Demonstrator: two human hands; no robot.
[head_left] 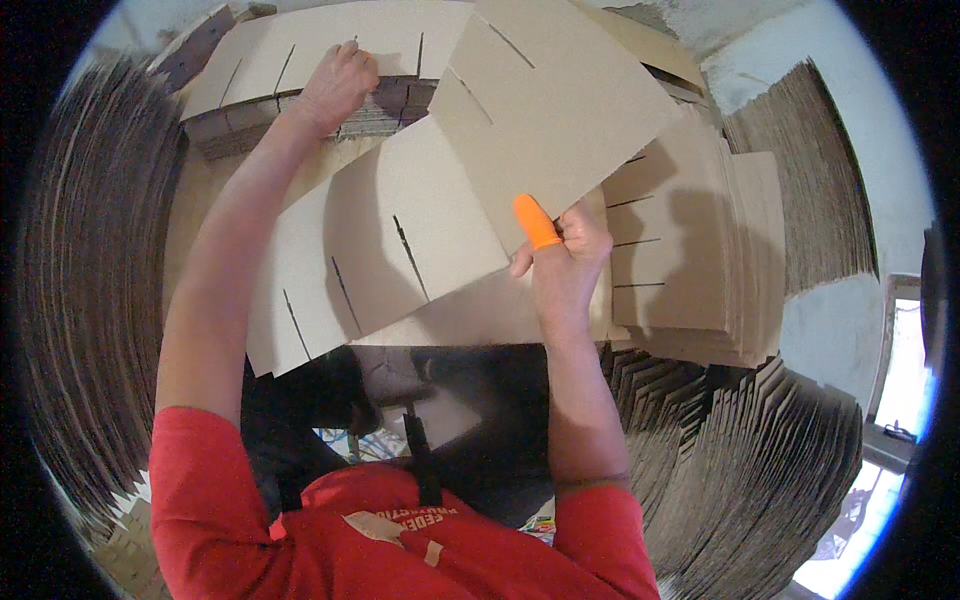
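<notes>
My right hand [570, 250], an orange cap [535, 220] on its thumb, is closed on the near edge of a tilted slotted cardboard sheet [560, 110]. A second slotted cardboard sheet [370, 240] reaches down to the left, and its right corner meets the same hand. How the two overlap under the fingers is hidden. At the far left, my left hand [340, 88] has its fingers curled at the front edge of the top cardboard sheet [255, 70] of a stack; its fingertips are only partly visible.
Slotted cardboard pieces [690, 250] lie piled at the table's right. Tall cardboard stacks stand at the left [100, 270], far right [810, 180] and near right [740, 480]. Bare wooden tabletop [470, 315] shows in front of the sheets.
</notes>
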